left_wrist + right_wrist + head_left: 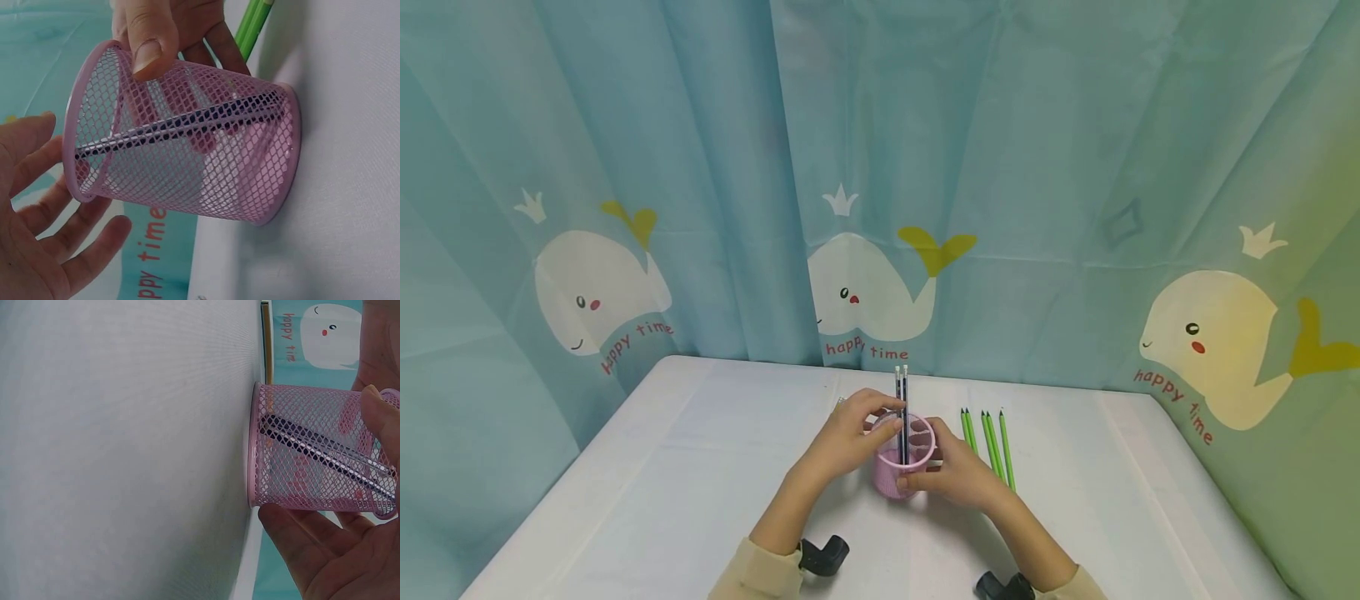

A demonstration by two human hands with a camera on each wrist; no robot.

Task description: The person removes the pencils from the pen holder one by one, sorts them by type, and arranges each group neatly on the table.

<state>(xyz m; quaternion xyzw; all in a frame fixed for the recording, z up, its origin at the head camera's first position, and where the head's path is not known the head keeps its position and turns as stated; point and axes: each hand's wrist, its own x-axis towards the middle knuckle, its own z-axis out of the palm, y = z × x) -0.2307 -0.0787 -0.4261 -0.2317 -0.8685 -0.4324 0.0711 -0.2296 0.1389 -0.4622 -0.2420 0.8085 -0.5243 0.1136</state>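
A pink mesh pencil cup (895, 479) stands upright on the white table, with two dark, light-striped pencils (905, 387) inside, their pale ends above the rim. My right hand (958, 471) grips the cup from its right side, thumb on the near wall and fingers around the far side. My left hand (853, 433) is at the cup's left rim, its fingertips beside the pencils. In the left wrist view the left hand's fingers (97, 256) are spread loosely around the rim. The right thumb (378, 419) lies against the mesh in the right wrist view.
Several green pencils (992, 442) lie on the table (647, 467) right of the cup, partly behind the right hand. A small light item (840, 402) is mostly hidden behind the left hand. A blue-green whale-print curtain (1037, 167) hangs behind the table.
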